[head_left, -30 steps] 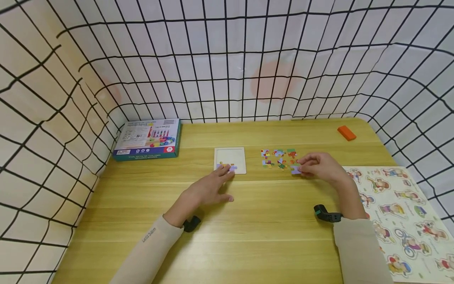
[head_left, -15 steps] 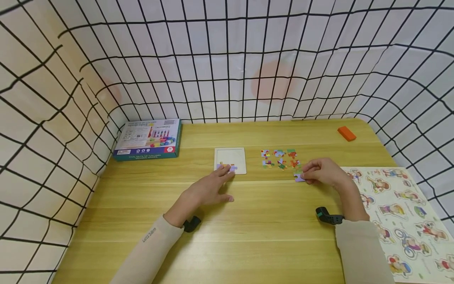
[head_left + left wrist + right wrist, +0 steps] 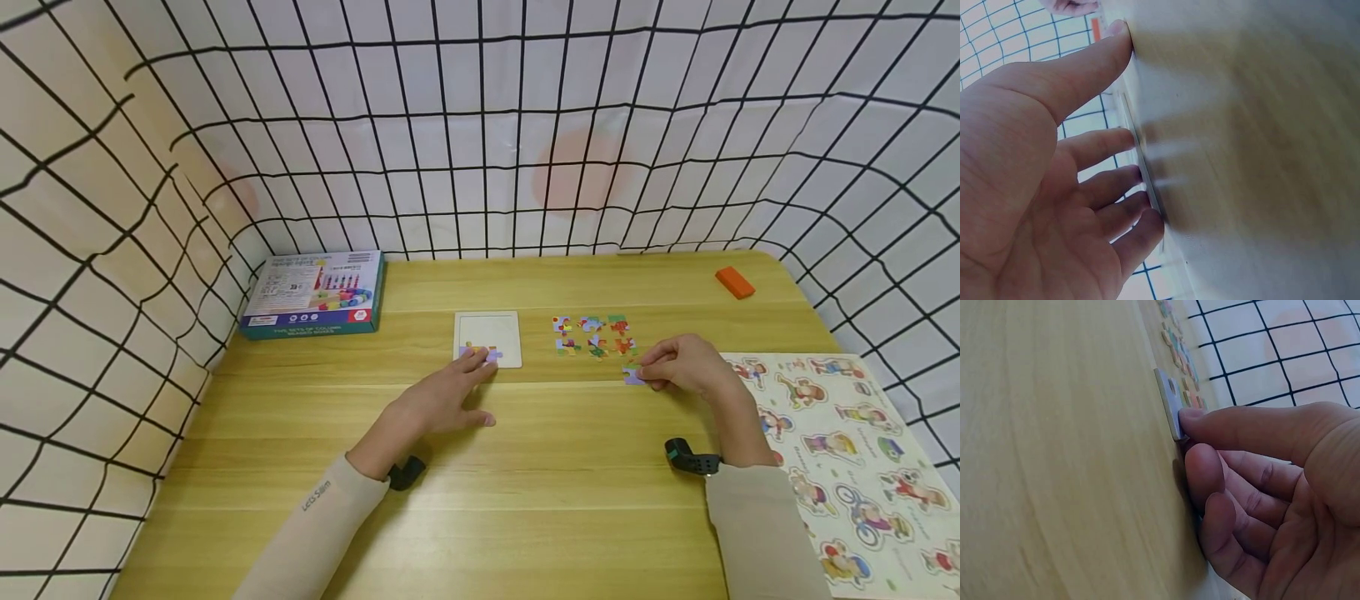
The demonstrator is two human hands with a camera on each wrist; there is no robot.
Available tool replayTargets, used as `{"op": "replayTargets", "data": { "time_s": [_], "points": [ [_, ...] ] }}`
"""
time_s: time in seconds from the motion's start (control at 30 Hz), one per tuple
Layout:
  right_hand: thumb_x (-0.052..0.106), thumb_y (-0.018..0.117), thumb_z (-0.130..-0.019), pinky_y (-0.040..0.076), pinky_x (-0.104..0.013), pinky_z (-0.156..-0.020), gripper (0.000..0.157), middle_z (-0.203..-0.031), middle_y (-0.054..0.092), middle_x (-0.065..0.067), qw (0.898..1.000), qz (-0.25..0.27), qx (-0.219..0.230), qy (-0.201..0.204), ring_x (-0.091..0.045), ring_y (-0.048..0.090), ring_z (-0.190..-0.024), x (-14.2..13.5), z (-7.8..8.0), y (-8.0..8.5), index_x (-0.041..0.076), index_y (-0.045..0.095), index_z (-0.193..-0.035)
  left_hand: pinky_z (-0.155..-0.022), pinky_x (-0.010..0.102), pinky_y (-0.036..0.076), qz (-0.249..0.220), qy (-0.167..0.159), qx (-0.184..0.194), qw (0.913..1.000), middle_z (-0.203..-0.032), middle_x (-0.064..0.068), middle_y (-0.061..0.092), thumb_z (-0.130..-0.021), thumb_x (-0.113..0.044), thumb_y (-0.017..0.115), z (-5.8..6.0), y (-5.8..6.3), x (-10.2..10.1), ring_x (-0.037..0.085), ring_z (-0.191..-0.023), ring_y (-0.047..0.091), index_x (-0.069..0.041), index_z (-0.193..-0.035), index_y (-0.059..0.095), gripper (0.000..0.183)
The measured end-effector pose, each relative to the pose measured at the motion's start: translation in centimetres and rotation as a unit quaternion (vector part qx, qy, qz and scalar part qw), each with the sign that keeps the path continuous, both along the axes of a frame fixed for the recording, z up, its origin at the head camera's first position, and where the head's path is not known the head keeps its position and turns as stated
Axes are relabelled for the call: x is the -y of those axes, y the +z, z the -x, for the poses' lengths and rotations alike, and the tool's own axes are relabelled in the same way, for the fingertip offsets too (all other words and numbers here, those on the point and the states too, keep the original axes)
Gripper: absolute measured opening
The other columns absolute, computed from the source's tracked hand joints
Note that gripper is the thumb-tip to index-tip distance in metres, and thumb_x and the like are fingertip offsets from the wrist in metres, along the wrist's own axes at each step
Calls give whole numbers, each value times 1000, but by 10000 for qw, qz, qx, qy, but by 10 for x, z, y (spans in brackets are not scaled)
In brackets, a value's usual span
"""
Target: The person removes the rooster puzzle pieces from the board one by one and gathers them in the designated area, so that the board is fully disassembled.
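A square white puzzle tray (image 3: 506, 333) lies mid-table with a strip of joined puzzle pieces (image 3: 472, 351) along its near side. Fingertips of my left hand (image 3: 442, 400) rest at that near edge, over part of the strip, fingers extended and thumb spread to the right. My right hand (image 3: 686, 367) pinches a lilac puzzle piece (image 3: 632, 375) between thumb and fingers. In the right wrist view the purple piece (image 3: 1169, 406) is tilted close over the table, thumb on its face. Just beyond it, loose colourful puzzle pieces (image 3: 592, 325) lie in two rows.
A flat boxed toy set (image 3: 311, 293) sits at the back left. At the back right lies an orange block (image 3: 735, 282). A large board with printed cartoon figures (image 3: 847, 408) covers the right side, under my right forearm. Black-grid netting (image 3: 480, 133) walls the table's back and sides.
My right hand has drawn the lilac piece slightly toward me and right, away from the rows of loose pieces. My left hand has stayed at the tray.
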State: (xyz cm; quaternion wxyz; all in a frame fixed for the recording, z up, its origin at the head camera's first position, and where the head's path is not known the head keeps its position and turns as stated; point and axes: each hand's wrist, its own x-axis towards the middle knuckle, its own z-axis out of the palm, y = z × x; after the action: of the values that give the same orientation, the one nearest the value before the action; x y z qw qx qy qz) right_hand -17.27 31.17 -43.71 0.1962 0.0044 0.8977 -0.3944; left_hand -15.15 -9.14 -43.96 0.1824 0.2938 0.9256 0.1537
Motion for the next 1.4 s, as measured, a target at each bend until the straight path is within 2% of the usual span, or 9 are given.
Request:
{"op": "replayTargets", "data": {
  "time_s": [0.17, 0.37, 0.63, 0.83, 1.0, 1.23, 1.4],
  "points": [
    [22, 76, -94, 59, -29, -66, 32, -82, 77, -2, 10000, 14, -20, -16, -14, 69, -73, 0, 2, -3, -4, 72, -113, -128, 47, 25, 27, -2, 10, 10000, -175, 2, 11, -95, -50, 70, 0, -1, 1, 27, -162, 9, -17, -165, 27, 88],
    [22, 74, -96, 60, -30, -70, 39, -89, 77, -4, 9996, 276, 43, -16, -16, 70, -77, 0, 2, -1, -6, 66, -121, -129, 47, 23, -95, 48, 29, 9999, -174, 5, 13, -94, -48, 72, 1, 0, 1, 29, -162, 10, -15, -164, 28, 88],
    [35, 74, -97, 58, -28, -75, 47, -116, 72, -15, 9975, 227, -644, -154, -16, 68, -91, 9, 7, 2, 2, 65, -130, -129, 47, 23, -88, 37, -52, 9999, -174, 8, 15, -93, -49, 73, 1, 1, 1, 30, -161, 12, -13, -164, 29, 91],
    [30, 73, -98, 58, -26, -79, 42, -121, 69, -19, 9925, 706, -993, 42, -14, 68, -96, 38, 18, 3, 1, 66, -128, -127, 48, 27, -97, -35, -366, 9993, -173, 9, 17, -94, -49, 72, -3, 0, 2, 31, -160, 17, -13, -163, 31, 89],
    [26, 74, -97, 60, -31, -81, 40, -123, 69, -18, 9896, 937, -1061, 262, -23, 67, -103, 72, 24, 3, 2, 66, -128, -127, 48, 27, -4, -131, -679, 9976, -173, 13, 17, -95, -51, 69, -6, -2, 3, 34, -160, 18, -13, -163, 31, 87],
    [25, 77, -95, 58, -29, -84, 43, -121, 70, -16, 9859, 1051, -1151, 601, -29, 69, -105, 121, 29, -6, 3, 67, -130, -126, 50, 30, 244, 147, -670, 9973, -173, 14, 16, -92, -58, 70, -7, -2, 10, 34, -159, 21, -18, -163, 33, 90],
    [20, 78, -93, 58, -43, -93, 39, -118, 72, -16, 9824, 1058, -1313, 802, -29, 71, -104, 145, 32, -13, 3, 69, -128, -126, 49, 30, 255, 195, -615, 9976, -171, 13, 22, -93, -58, 68, -7, -2, 12, 32, -158, 24, -17, -162, 37, 86]
  ]
}}
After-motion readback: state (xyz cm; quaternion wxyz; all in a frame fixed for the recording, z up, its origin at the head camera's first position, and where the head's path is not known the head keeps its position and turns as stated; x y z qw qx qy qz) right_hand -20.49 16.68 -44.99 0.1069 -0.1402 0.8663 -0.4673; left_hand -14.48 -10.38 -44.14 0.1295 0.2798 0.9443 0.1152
